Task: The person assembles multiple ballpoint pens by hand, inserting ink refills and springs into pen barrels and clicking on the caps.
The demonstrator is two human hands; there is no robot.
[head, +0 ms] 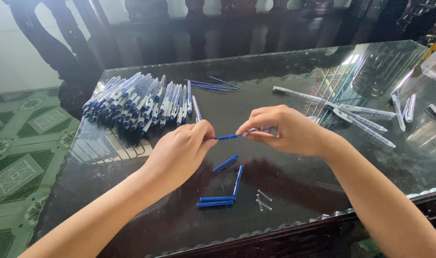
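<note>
A blue pen part (227,137) is being pinched by the left hand (179,152) and right hand (285,129) over the glass table (132,210).

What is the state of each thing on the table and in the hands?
Left hand: pinching the blue part.
Right hand: gripping the clear barrel.
Blue part: held between both hands.
Pen pile: heaped, lying flat.
Loose blue parts: lying flat, untouched.
Springs: loose on the glass.
Clear barrels: scattered, lying flat.
</note>
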